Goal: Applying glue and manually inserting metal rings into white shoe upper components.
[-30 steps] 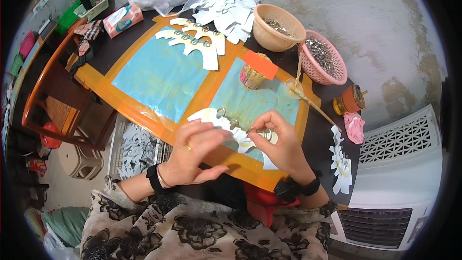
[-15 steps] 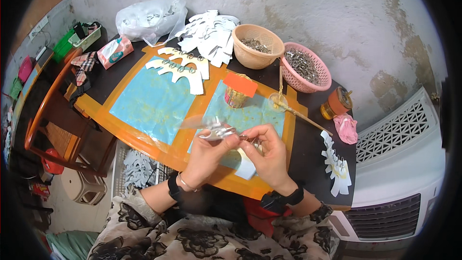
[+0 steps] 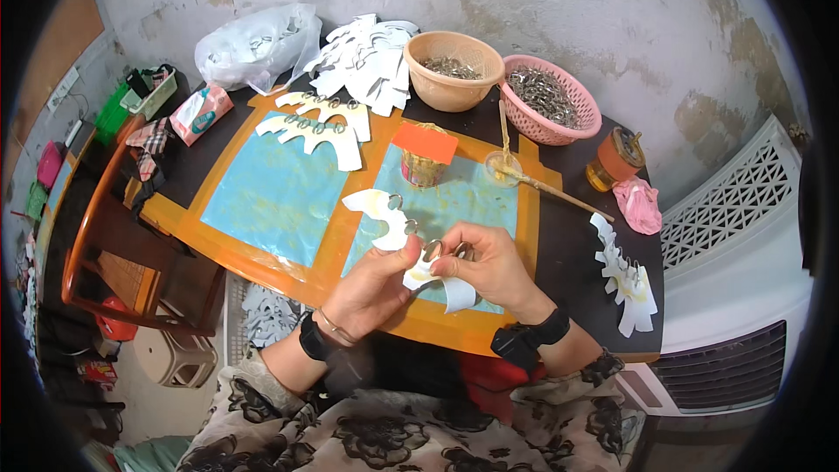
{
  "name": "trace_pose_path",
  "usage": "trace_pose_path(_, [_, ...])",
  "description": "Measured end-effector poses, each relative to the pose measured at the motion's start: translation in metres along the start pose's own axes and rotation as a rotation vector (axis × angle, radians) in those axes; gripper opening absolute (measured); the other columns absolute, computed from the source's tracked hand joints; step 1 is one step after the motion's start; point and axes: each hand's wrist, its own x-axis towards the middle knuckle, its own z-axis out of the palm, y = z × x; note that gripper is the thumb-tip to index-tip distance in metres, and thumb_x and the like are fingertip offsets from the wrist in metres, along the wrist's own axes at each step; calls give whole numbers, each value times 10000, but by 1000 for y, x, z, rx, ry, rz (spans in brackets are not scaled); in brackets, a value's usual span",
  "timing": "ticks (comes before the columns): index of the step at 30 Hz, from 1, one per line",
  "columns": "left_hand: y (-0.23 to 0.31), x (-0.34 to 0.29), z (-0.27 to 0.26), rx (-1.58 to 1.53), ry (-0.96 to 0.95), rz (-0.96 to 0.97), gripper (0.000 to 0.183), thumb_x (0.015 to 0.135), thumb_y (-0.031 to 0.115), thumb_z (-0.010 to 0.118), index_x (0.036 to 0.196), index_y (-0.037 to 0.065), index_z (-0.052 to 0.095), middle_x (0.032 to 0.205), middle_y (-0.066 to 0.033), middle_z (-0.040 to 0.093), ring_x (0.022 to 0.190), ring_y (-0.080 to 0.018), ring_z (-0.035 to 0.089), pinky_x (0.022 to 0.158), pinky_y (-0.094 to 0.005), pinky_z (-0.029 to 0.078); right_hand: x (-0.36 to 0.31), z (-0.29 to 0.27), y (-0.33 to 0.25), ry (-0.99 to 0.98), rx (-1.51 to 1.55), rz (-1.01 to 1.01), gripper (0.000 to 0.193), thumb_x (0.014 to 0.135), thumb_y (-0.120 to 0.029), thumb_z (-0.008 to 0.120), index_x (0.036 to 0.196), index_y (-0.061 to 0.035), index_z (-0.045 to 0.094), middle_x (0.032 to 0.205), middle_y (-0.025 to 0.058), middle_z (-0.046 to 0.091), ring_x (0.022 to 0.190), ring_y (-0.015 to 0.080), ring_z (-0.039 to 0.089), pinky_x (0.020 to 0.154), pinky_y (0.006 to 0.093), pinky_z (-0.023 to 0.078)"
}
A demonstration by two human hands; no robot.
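Note:
A white scalloped piece [image 3: 374, 204] with yellowish smears and several metal rings along it is held above the blue sheet. My left hand [image 3: 371, 290] is closed on its middle, the thumb lying over it. My right hand [image 3: 500, 273] pinches metal rings [image 3: 433, 251] against the piece's right part, and which fingers touch which ring is partly hidden. Beyond my hands stands a small tub [image 3: 421, 169] with an orange flap over its top. A wooden stick [image 3: 552, 194] rests across a round, yellow-smeared dish [image 3: 502, 168] to the right of the tub.
Similar pieces with rings [image 3: 313, 135] lie at far left, another [image 3: 626, 278] at right. Behind stand a white pile [image 3: 363, 61], a peach bowl [image 3: 454, 92] and a pink basket [image 3: 577, 126] of metal rings. An orange-banded jar [image 3: 614, 160] stands beside a pink cloth [image 3: 638, 206].
The white piece, blurred and bunched at my left fingers before, now shows spread out to the far left. My right hand stays at its right part. The view has shifted slightly.

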Motion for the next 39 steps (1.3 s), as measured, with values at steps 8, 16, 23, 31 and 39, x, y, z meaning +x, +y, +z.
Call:
trace_pose_path(8, [15,-1,6,228,308,8,337,1072,481,592,1199,172,640,1094,37,673,974,-112,643,841,-326,539,4,15,10,-14,92,-22,164,1060,-180,664,1064,-19,634,912,-42,587,811,32,515,726,230,453])
trace_pose_path(16, [1,-10,8,252,147,70,264,1030,166,691,1262,72,607,1063,-8,661,992,-101,663,930,-291,540,6,14,11,270,-15,-192,134,1039,-135,686,1031,-14,631,882,-30,623,770,12,517,657,215,435])
trace_pose_path(23, [-9,1,20,372,190,178,316,960,17,752,1239,55,609,1010,12,679,959,-86,688,857,-255,561,2,20,5,440,-285,-356,127,970,-65,735,972,-6,623,862,51,634,715,105,586,617,275,471])
trace_pose_path(31, [-14,4,19,378,198,158,397,955,14,753,1320,46,600,1051,-30,735,924,-84,698,810,-254,561,1,27,2,474,-318,-400,132,940,-26,746,954,-2,617,876,81,612,712,165,619,637,309,510])
trace_pose_path(39, [-15,0,23,371,207,188,428,955,-3,746,1348,39,580,1091,-53,738,907,-111,715,796,-269,573,-1,29,1,429,-313,-412,78,945,-12,743,982,6,676,891,64,596,739,141,599,654,285,500])
